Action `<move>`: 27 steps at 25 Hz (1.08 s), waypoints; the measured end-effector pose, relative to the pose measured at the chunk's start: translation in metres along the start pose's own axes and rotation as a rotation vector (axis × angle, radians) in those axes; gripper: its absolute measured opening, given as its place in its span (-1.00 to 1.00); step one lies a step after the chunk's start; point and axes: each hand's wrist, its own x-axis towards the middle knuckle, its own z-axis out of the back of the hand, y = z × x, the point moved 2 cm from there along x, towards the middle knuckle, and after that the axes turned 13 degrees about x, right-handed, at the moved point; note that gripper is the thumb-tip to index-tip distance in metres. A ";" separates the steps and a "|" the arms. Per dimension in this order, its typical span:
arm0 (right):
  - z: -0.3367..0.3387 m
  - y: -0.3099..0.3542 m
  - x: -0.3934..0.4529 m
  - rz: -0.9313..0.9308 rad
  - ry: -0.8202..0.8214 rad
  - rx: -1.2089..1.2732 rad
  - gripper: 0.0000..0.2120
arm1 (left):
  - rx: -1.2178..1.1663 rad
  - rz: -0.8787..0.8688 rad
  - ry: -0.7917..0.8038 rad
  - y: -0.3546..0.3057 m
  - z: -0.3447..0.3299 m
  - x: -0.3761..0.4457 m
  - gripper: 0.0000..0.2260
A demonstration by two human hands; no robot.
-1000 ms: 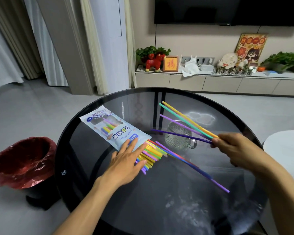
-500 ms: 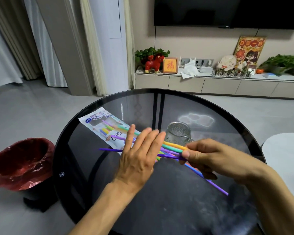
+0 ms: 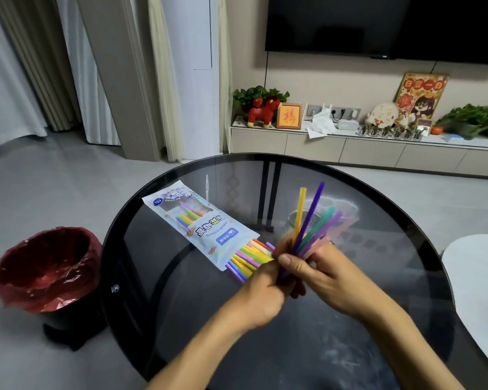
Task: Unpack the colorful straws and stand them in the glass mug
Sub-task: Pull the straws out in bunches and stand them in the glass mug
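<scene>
Both hands meet over the middle of the round dark glass table (image 3: 406,220). My right hand (image 3: 319,273) and my left hand (image 3: 261,288) together grip a bunch of straws (image 3: 312,223) in yellow, purple, teal and pink, fanned upward and tilted to the right. Behind the bunch stands the glass mug (image 3: 292,220), mostly hidden by the straws. The white straw packet (image 3: 197,223) lies flat to the left, with several more coloured straws (image 3: 251,256) sticking out of its open near end.
A bin lined with a red bag (image 3: 45,266) stands on the floor to the left of the table. A white tabletop (image 3: 479,282) lies at the right edge. A low cabinet (image 3: 350,147) with ornaments runs along the far wall.
The straw bunch has swung from lying nearly level to pointing upward in front of the mug. My left hand has gone from flat and spread to closed around the bunch's lower end.
</scene>
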 end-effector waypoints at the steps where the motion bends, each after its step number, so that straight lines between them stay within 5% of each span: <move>1: -0.002 0.000 0.002 0.021 -0.014 -0.038 -0.78 | 0.001 0.021 -0.008 0.002 0.000 0.001 -0.78; 4: -0.003 -0.005 0.004 -0.001 -0.152 0.083 -0.76 | 0.021 0.070 -0.006 -0.002 0.003 0.001 -0.78; 8: -0.005 -0.011 0.004 -0.078 -0.237 0.437 -0.79 | -0.397 0.133 0.188 -0.015 0.011 -0.005 -0.71; 10: -0.006 -0.008 0.003 -0.103 -0.219 0.600 -0.77 | -0.396 0.174 0.250 -0.016 0.016 -0.003 -0.80; 12: -0.013 -0.003 0.002 -0.116 -0.156 0.701 -0.76 | -0.267 0.267 0.201 -0.015 0.018 -0.002 -0.95; 14: -0.021 -0.002 0.003 -0.116 -0.159 0.674 -0.78 | -0.155 0.347 0.131 -0.010 0.019 -0.001 -0.83; 17: -0.002 0.000 0.018 -0.037 -0.418 0.702 -0.87 | -0.014 0.342 -0.086 -0.006 0.028 0.002 -0.79; 22: 0.095 -0.019 0.052 0.056 -0.991 0.820 -0.88 | -0.106 0.379 -0.414 0.005 0.061 0.001 -0.85; 27: 0.096 -0.061 0.063 -0.099 -1.117 0.652 -0.82 | -0.070 0.366 -0.404 0.004 0.060 0.001 -0.89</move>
